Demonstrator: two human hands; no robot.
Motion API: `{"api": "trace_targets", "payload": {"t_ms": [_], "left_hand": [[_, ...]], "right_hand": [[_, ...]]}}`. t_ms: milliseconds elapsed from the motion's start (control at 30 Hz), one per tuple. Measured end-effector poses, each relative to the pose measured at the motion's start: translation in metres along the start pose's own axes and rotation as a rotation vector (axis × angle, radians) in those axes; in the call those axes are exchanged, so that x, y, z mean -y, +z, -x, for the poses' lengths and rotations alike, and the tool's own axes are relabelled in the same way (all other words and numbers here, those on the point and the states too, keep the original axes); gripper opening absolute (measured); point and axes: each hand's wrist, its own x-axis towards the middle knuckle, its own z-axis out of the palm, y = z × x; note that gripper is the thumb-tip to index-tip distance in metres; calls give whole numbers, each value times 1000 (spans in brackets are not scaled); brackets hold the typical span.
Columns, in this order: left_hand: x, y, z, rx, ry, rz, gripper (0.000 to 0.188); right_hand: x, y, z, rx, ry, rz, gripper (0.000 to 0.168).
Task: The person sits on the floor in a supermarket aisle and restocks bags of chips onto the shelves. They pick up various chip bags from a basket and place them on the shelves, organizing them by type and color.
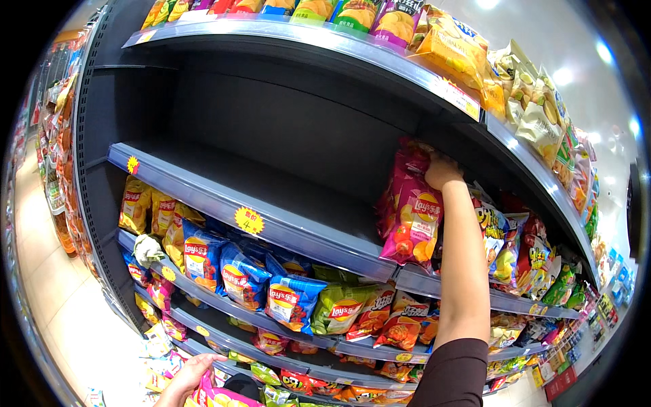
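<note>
My right hand (443,170) grips the upper part of a pink Lay's potato chip bag (414,221) at the right end of a dark shelf (285,191). Its fingers are partly hidden behind the bag's top. The bag stands upright by the shelf's front edge, against more pink packaging. Low in the picture, my left hand (188,379) holds another pink chip bag (224,396), cut off by the lower rim of the view.
Blue Lay's bags (290,302), yellow bags (165,213) and a green bag (341,308) fill the shelf below. A crumpled whitish cloth-like thing (147,249) sits on its edge. Snack bags (452,43) line the overhanging shelf above. More packets (157,346) lie low at left.
</note>
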Motion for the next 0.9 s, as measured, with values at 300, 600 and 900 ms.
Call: {"api": "trace_targets", "payload": {"t_ms": [300,600,900], "left_hand": [[-24,23,-5,44,114,-131,40],[-95,127,-36,79,392,-117,36],[-135,190,-41,394,146,-112,44]], "right_hand": [[-30,-43,77,-431,-248,-295,55],[50,22,406,418,-692,-959,100],[24,47,434,768,-165,-1340,69]]}}
